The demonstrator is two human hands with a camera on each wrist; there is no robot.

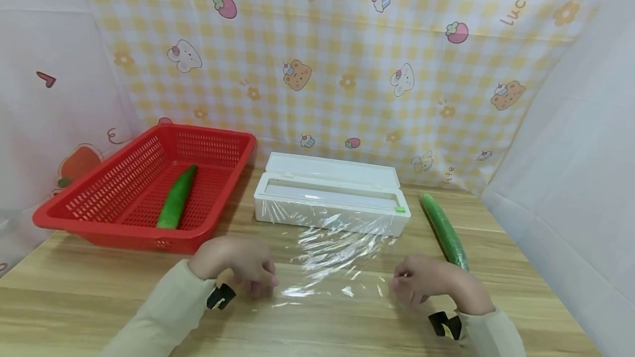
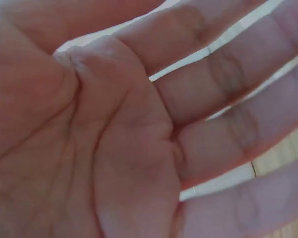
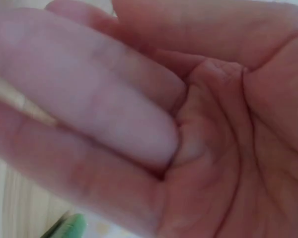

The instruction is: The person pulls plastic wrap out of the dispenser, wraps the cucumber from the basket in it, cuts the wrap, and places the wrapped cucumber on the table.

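Note:
A sheet of clear cling film (image 1: 327, 260) runs toward me from a white cling film box (image 1: 329, 214), its lid raised behind. My left hand (image 1: 243, 266) pinches the film's near left corner between thumb and forefinger. At the near right corner my right hand (image 1: 431, 280) pinches it the same way. Creases fan across the film between the box and the hands. In the left wrist view the palm (image 2: 124, 129) fills the picture and the fingertips are cut off. The right palm (image 3: 228, 148) shows in its own wrist view, where the film cannot be made out.
A red plastic basket (image 1: 223, 203) stands on the left, with a cucumber (image 1: 177, 197) lying in it. Right of the box, a glossy cucumber (image 1: 444, 230) lies on the wooden table (image 1: 317, 335), close behind my right hand. A patterned curtain (image 1: 337, 70) hangs at the back.

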